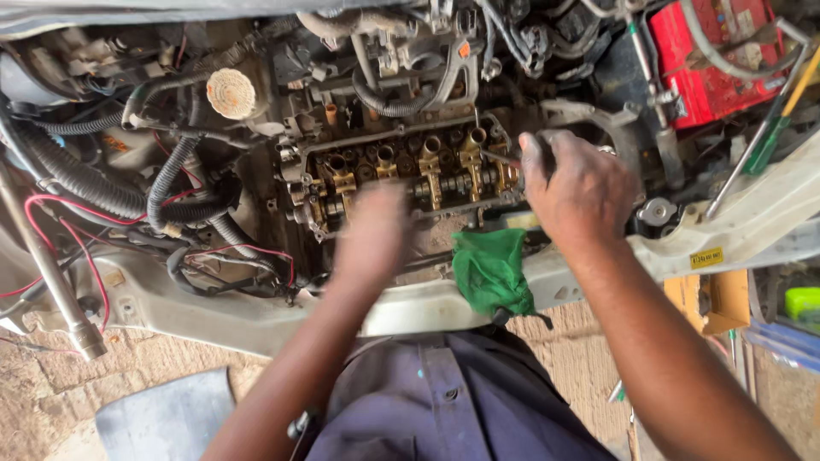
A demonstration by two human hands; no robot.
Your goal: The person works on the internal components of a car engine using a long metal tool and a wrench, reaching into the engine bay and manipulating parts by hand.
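Currently, the uncovered cylinder head (pixel 401 171) is exposed, a tool (pixel 504 158) is gripped by the right hand (pixel 576 188), while the blurred left hand's (pixel 371 235) grip cannot be determined.

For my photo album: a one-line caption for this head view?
Right hand grips a tool at the exposed engine top; blurred left hand nearby.

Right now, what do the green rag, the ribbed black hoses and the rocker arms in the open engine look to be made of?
Green rag: soft woven cloth, matte; it folds and drapes over the white front panel. Ribbed black hoses: likely flexible plastic or rubber, dull, corrugated. Rocker arms: metal with a golden, oily sheen, probably cast. The right hand grips a dark handle there; the left hand is blurred.
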